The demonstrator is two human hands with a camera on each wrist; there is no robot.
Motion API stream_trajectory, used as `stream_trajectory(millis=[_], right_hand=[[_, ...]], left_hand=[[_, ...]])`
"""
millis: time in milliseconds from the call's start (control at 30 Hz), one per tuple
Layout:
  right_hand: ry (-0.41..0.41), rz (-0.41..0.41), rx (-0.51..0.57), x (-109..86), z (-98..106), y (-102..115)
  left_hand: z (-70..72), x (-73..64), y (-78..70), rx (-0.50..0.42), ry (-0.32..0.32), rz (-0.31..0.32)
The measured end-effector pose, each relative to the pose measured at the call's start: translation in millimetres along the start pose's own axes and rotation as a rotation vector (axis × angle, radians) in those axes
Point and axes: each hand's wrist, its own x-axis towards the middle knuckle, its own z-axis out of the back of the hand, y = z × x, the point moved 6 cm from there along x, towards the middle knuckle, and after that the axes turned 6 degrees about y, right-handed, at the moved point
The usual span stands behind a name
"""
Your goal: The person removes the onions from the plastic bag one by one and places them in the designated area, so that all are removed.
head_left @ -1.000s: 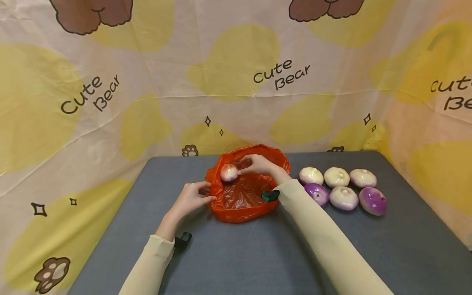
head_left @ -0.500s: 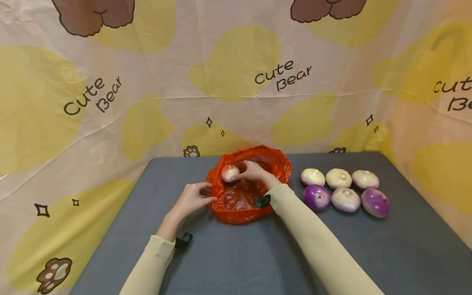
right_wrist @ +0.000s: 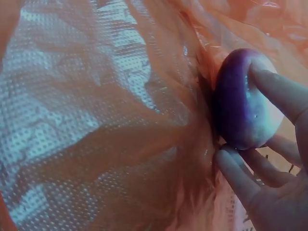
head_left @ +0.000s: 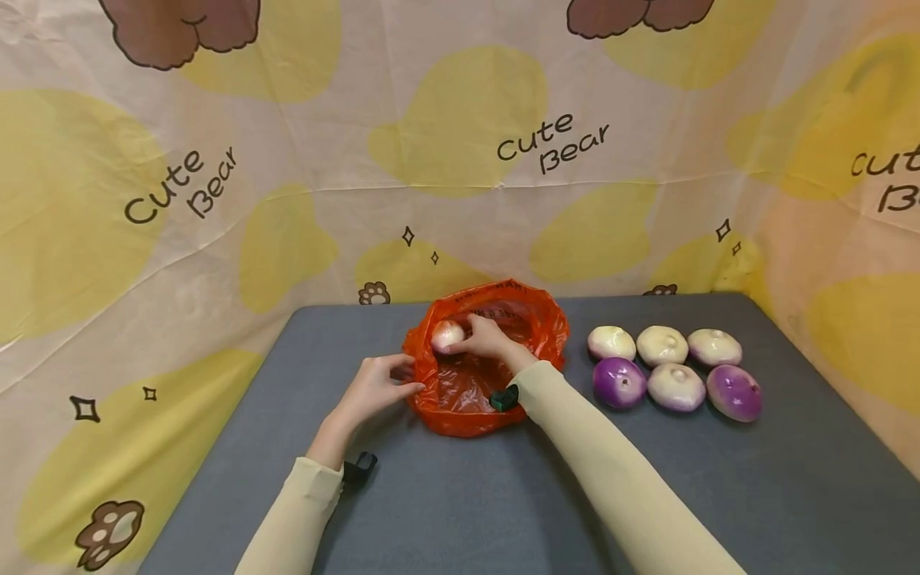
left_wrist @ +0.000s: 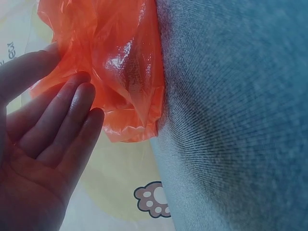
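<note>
In the head view, an orange-red plastic bag (head_left: 470, 422) lies with its mouth spread on the grey table. My left hand (head_left: 368, 391) is at its left rim, thumb and fingers around the thin plastic. The left wrist view shows that hand (left_wrist: 53, 130) against the bag's crinkled side (left_wrist: 127, 72). Reaching into the mouth, my right hand (head_left: 492, 339) holds a glossy purple-and-white onion (head_left: 447, 335) by the inner left wall. Up close in the right wrist view, thumb and fingers grip the onion (right_wrist: 243, 101) from opposite sides, beside the bag's film (right_wrist: 120, 144).
Right of the bag, several more onions (head_left: 676, 387) sit in two rows, some whitish, some purple. A patterned cloth (head_left: 460, 120) hangs behind and along the sides of the table (head_left: 460, 503). A dark wrist device (head_left: 503, 398) on my right arm overlaps the bag's front rim.
My right hand has moved slightly lower and left inside the bag, its forearm swinging left, still holding the onion. The left hand stays at the rim.
</note>
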Motion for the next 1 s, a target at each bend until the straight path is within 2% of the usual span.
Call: stream_trajectory(millis=[267, 467, 1000], right_hand=[[-0.007, 0.003, -0.021, -2.0, -0.3, -0.2], [0.029, 0.008, -0.019, -6.4, 2.1, -0.2], [0.065, 0.008, -0.085, -25.3, 23.7, -5.8]], left_hand=[[-1.2, 0.8, 0.1, 0.005, 0.003, 0.002], [-1.1, 0.9, -1.4, -0.003, 0.003, 0.002], [-4.0, 2.0, 1.6, -0.021, 0.007, 0.025]])
